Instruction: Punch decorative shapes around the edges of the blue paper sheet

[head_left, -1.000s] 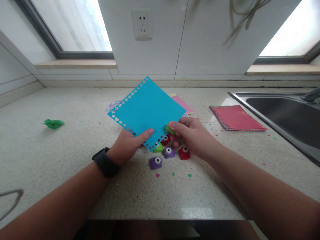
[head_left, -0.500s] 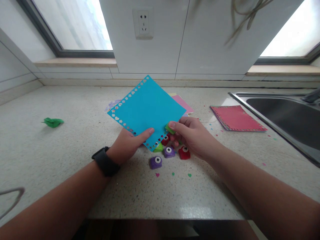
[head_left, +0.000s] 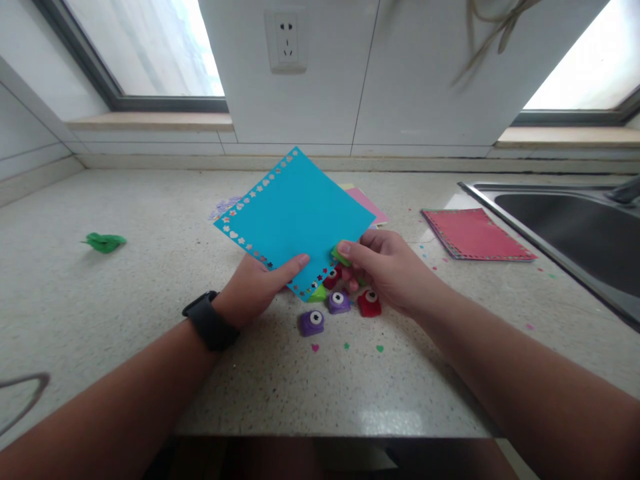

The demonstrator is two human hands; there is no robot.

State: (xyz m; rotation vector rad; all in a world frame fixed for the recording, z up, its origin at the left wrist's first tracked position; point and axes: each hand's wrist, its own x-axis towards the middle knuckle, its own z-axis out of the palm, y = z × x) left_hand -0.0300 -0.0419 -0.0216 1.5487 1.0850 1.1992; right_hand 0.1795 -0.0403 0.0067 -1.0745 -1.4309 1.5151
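Note:
My left hand (head_left: 263,283) grips a sheet of blue paper (head_left: 300,213) near its lower corner, thumb on top and fingers hidden beneath. Small shapes such as hearts, stars and flowers are cut out along two of its edges. My right hand (head_left: 383,267) pinches a green craft punch (head_left: 341,255) at the paper's lower right edge, the thumb pressed on it. Below the paper lie two purple punches, one at the front (head_left: 313,323) and one behind it (head_left: 339,302). A red punch (head_left: 369,303) sits under my right hand; another red one and a lime-green one are partly covered.
A stack of punched sheets, red on top (head_left: 477,233), lies on the right beside the steel sink (head_left: 560,220). Pink paper (head_left: 367,203) shows behind the blue sheet. A crumpled green item (head_left: 105,243) rests at left. Tiny paper cutouts, including a pink heart (head_left: 315,348), dot the counter.
The blue paper's right corner has shifted very slightly to the right. Both hands keep their holds, and the view has tilted a little.

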